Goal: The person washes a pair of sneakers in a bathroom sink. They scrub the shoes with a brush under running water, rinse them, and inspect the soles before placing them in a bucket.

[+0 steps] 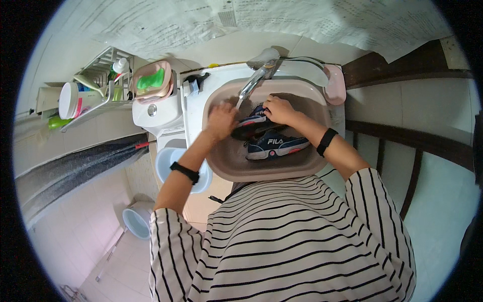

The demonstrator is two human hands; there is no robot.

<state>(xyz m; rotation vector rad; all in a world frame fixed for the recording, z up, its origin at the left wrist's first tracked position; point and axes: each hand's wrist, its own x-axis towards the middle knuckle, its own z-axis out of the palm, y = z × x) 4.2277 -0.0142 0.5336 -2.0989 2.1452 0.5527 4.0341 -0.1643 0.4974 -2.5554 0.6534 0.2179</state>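
Observation:
A beige plastic basin (226,166) stands under a chrome faucet (253,85), from which water runs. Inside lie two dark blue Fila sneakers with white and red soles. The lower sneaker (277,145) rests on its own, its side facing up. My right hand (280,109) grips the upper sneaker (254,119) at its right end. Close to that sneaker's left end is my left hand (222,119), blurred, by the water stream; whether it holds anything cannot be told. Black bands circle both forearms.
A pink soap dish (334,85) sits right of the faucet. Left are a toilet tank (154,113) with a pink tray (145,70) holding a green sponge, a wire rack (109,88) of bottles, and a light blue bucket (164,162). A dark wooden frame (407,139) runs along the right.

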